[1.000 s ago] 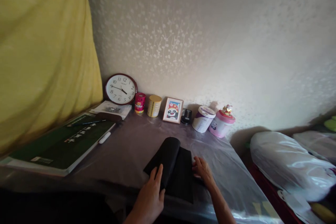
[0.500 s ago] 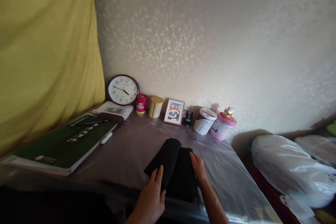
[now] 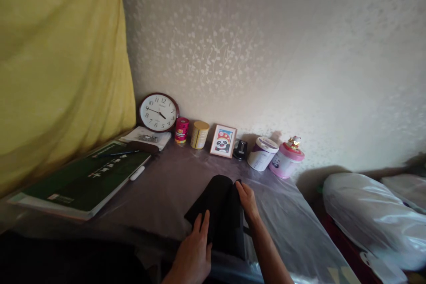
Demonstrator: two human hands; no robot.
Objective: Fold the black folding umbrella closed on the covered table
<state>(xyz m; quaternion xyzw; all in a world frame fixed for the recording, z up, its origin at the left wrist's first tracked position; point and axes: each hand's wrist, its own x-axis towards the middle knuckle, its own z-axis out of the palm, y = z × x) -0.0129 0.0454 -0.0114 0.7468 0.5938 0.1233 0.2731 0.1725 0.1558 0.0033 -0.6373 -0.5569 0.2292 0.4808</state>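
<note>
Cloth (image 3: 229,233): black, near table's (image 3: 286,222) front edge
Left hand (image 3: 195,250): against the curled left side, grip unclear
Right hand (image 3: 248,199): pinching its lifted far corner
Fold: left seemingly turned over, right unfinished

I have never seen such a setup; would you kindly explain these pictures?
There is no machine here; the work is done bare-handed. All the pictures come from one head-worn camera, looking forward and down. The left hand lies on a black folded item, and the right hand grips its far right part. The table also bears a green book with a pen on it and, along the wall, a clock, a red can, a yellow tin, a framed panda picture and two tubs.
</note>
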